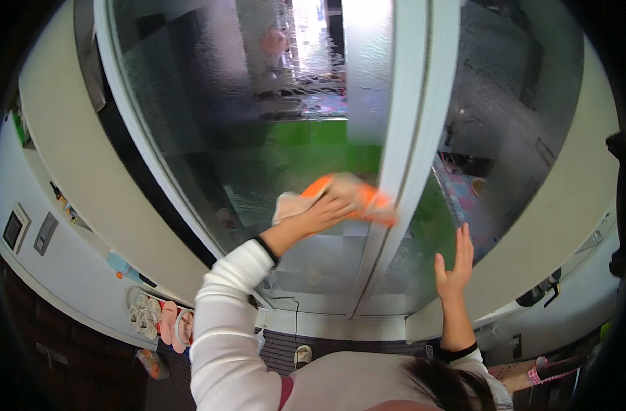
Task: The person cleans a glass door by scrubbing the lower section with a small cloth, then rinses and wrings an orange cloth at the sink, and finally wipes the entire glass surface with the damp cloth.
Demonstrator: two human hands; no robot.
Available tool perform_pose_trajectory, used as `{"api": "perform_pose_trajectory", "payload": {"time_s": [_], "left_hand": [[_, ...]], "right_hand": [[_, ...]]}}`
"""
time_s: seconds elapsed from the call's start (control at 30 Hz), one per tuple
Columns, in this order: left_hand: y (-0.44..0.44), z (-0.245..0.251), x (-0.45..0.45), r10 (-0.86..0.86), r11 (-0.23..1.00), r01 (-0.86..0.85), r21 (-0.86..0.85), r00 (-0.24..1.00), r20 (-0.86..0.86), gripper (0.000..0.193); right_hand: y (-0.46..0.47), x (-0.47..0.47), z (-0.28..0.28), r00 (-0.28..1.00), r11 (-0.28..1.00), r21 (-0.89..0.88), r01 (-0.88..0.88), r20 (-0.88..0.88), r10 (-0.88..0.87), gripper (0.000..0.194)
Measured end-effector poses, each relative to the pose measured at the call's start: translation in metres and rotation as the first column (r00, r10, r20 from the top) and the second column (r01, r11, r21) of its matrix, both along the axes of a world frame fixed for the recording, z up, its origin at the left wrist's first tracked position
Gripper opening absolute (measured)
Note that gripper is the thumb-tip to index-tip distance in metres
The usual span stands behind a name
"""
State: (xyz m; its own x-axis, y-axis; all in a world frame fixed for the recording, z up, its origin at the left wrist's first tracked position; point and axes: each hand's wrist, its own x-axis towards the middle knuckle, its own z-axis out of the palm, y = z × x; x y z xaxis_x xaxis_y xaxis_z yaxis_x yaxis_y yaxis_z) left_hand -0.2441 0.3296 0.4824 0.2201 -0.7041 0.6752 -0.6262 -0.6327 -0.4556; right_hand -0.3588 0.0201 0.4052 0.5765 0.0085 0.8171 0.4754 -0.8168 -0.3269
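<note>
My left hand [325, 211] presses an orange and pale cloth [377, 201] toward the textured glass panel [302, 246] of a white-framed door. The cloth is blurred, and its right end reaches the upright door frame [409, 138]. Part of it lies under my fingers, out of sight. My right hand [456, 262] is raised with fingers up and thumb apart, holding nothing. It is in front of the right-hand glass panel [426, 246]; whether it touches the glass I cannot tell.
Sneakers [145, 314] and pink slippers [168, 323] stand low on the left. Beside the door base runs a dark cable [297, 323] over the ribbed mat [277, 349]. Cream wall edges [123, 200] flank the door. A bag with a checked handle [536, 371] is at lower right.
</note>
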Motion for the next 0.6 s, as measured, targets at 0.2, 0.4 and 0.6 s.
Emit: {"api": "perform_pose_trajectory", "payload": {"time_s": [0.2,0.4,0.6], "left_hand": [[0.019,0.127,0.014,0.076,0.990,-0.082,-0.113,0.996,-0.052,0.036],[-0.101,0.281,0.012,0.033,0.966,0.027,-0.258,0.974,0.223,0.040],[-0.126,0.204,0.028,-0.142,0.955,0.151,-0.255,0.988,0.053,0.035]], "right_hand": [[-0.070,-0.035,-0.017,0.982,0.981,0.070,0.179,-0.077,-0.174,0.057],[-0.084,-0.037,-0.019,0.987,0.981,0.116,0.157,-0.053,-0.152,0.052],[-0.083,-0.026,-0.037,0.985,0.983,0.132,0.130,-0.130,-0.113,0.052]]}}
